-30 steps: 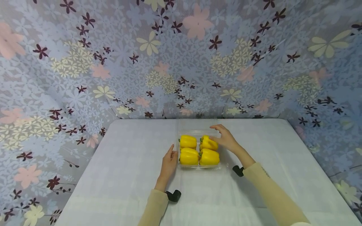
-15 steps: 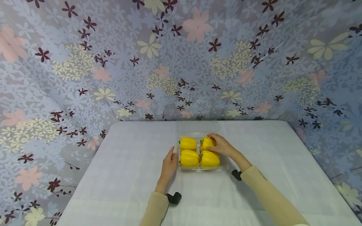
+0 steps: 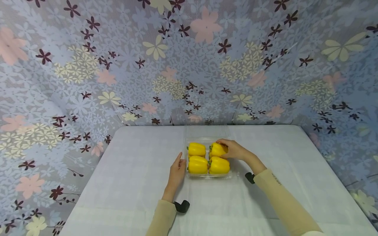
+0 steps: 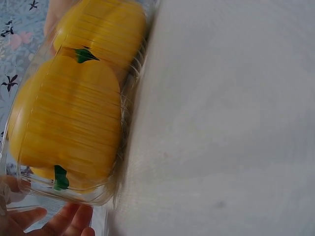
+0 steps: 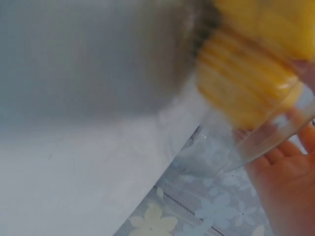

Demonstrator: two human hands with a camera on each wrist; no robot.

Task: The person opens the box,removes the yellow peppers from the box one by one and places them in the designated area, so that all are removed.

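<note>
Several yellow bell peppers (image 3: pixel 198 165) lie in two rows in a clear plastic container (image 3: pixel 206 175). My right hand (image 3: pixel 236 150) holds the back right bell pepper (image 3: pixel 217 149) inside it, fingers over the far side and thumb on the near side. My left hand (image 3: pixel 176 171) rests along the container's left side, touching it, with its fingers pointing forward. In the left wrist view, fingertips (image 4: pixel 78 219) show by the container's end wall, below a pepper with a green stem (image 4: pixel 61 178). The right wrist view is blurred; the right hand (image 5: pixel 288 182) shows partly through the plastic.
The container's clear lid (image 3: pixel 206 130) stands raised at the back, near the table's far edge. A white cloth covers the table (image 3: pixel 141 157). Behind it hangs a flowered curtain (image 3: pixel 177 65). A black wrist device (image 3: pixel 181 206) sits at the left sleeve, another (image 3: pixel 249 178) at the right.
My right hand has come down from above the back right bell pepper and closed round it, then shifted slightly right. The left hand stays at the container's side.
</note>
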